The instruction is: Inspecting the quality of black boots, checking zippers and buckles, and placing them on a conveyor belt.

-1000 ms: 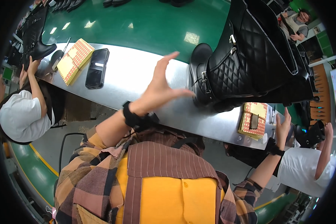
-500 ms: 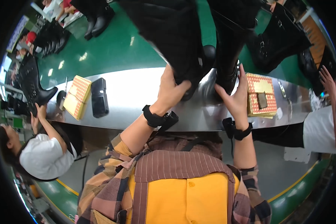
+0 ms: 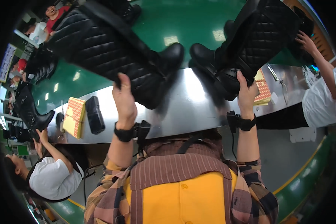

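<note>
My left hand grips a tall black quilted boot at its heel, lifted above the shiny metal table with its toe pointing right. My right hand holds the second black quilted boot at the heel too, toe pointing left. The two toes nearly meet over the table's far edge. Both wrists wear black bands.
A yellow patterned pad and a flat black case lie at the table's left. Another patterned pad sits at the right. A person in white works at the left, another at the right. More black boots stand at far left.
The view swung left along the table. My hands separated the two boots and raised them higher, one in each hand, with the toes turned toward each other.
</note>
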Tool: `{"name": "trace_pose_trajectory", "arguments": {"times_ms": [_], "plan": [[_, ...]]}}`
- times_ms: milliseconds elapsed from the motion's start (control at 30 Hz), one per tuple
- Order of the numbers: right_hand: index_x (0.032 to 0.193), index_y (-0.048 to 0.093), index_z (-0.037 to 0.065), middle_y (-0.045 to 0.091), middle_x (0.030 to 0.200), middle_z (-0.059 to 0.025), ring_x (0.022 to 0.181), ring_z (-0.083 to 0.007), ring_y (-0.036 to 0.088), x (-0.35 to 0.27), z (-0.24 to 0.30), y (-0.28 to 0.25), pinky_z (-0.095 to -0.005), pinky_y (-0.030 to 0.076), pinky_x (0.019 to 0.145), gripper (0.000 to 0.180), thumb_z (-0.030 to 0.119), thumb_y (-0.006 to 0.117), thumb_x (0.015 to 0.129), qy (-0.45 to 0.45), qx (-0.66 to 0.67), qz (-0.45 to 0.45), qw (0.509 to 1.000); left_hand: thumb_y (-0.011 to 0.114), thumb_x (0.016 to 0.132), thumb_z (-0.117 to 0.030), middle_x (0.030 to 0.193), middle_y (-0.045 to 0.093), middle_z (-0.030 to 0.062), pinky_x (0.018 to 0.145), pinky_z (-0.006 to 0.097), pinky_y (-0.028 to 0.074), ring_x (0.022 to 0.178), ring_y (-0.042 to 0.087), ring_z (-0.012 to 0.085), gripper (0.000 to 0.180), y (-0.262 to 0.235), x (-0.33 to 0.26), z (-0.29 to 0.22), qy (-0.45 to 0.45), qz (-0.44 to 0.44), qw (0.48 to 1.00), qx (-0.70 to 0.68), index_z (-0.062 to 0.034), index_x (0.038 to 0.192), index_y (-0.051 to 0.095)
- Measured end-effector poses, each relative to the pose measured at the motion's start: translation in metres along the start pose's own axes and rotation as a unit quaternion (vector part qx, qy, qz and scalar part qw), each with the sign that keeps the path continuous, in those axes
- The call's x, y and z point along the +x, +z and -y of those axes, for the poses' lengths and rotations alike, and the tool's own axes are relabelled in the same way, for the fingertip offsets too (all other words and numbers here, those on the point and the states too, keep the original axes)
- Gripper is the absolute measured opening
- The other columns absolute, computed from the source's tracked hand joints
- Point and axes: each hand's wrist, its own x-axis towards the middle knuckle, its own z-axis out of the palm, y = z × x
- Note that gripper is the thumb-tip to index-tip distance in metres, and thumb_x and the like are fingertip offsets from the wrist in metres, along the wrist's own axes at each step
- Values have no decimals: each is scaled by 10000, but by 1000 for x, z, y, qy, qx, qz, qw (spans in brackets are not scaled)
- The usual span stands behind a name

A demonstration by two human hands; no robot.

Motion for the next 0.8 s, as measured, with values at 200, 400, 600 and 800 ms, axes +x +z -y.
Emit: {"name": "trace_pose_trajectory", "arguments": {"times_ms": [200,400,600,800], "plan": [[1160,589,-39,640,1068,-50,937,-109,597,-18,-4,-30,-244,488,853,306,48,663,876,37,118,-40,992,501,1011,-306,1111,622,80,907,277,473,987,591,139,396,-15,-20,0,54,-53,996,57,49,1181,547],[1140,598,-74,637,1093,-79,959,-148,604,-48,-12,-43,-287,482,897,331,-10,695,830,54,-81,25,995,591,973,-253,1067,588,38,900,270,414,980,521,133,336,-34,-41,25,45,8,977,209,22,1166,574],[1309,393,-79,472,1301,-158,1186,-214,464,-63,-22,-48,-327,325,1048,598,36,726,826,-59,-183,-54,980,678,859,-114,1343,475,163,1069,374,297,1235,430,267,558,-29,-34,13,83,83,964,240,42,1333,429],[975,449,75,428,965,-95,944,-266,440,-98,23,-21,-426,364,897,251,161,596,791,-410,-286,11,866,563,853,-540,1517,243,236,1155,502,161,1418,232,352,941,-14,1,-108,583,-142,769,218,12,1491,146]]}}
